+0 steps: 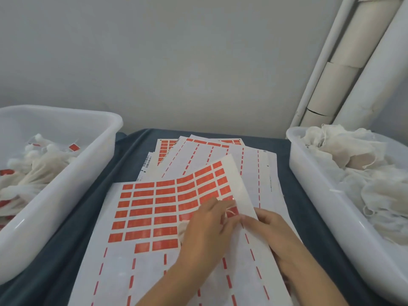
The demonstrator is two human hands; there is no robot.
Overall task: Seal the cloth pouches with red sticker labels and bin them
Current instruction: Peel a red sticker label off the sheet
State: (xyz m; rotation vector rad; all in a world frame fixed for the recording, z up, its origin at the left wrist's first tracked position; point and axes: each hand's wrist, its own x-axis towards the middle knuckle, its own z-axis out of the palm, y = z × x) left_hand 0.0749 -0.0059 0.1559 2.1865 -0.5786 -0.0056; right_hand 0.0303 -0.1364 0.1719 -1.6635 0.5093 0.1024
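— Two hands on the one sheet, see? The left hand has a small cloth pouch tucked under its palm and pinches the drawstring against a red sticker at the sheet's right edge.

— And the right hand?

— Fingers closed on the curled-up edge of the sticker sheet, holding it lifted, I'd say so the label peels clean.

— Where does the pouch go after?

— Bin at nine o'clock, I'd guess; the pouches in there already show red tags. The bin at three o'clock holds loose gauzy ones with no red on them.

— Tricky things to handle?

— Light and floppy, I'd judge. Thin cloth gives no stiffness, so take it at the gathered neck where the string bunches it. The sticker's thin and tacky; likely to fold onto itself, so hold it by one corner only.

— And those papers at twelve o'clock?

— Spent sheets, mostly bare, only red dashes left, lying on the dark cloth.
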